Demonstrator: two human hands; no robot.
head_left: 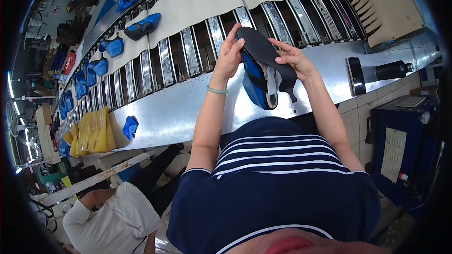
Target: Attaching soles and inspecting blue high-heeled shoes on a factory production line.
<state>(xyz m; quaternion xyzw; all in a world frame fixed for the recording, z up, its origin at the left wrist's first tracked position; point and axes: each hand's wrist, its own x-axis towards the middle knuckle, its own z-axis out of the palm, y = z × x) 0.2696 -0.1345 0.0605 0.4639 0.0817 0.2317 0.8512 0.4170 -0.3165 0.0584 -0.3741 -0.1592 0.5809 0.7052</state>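
Observation:
Over the metal bench edge I hold a black shoe [254,84] on a blue last, with its underside turned up. A black outsole [258,46] lies along it. The narrow rear part of the outsole, ending in a small heel, stands apart from the back of the shoe, where pale lining shows. My left hand [230,55] grips the toe end, thumb on the sole's edge and fingers along the side. My right hand [296,62] pinches the outsole around its middle, thumb on top and index finger stretched out. Fingers under the shoe are hidden.
Beyond the bench [174,113] runs a roller conveyor with a beige belt [188,7] carrying several shoes on blue lasts [142,26]. A blue last [130,127] and yellow pieces [94,131] lie left. A black bottle [393,70] lies right. A seated person [113,218] is lower left.

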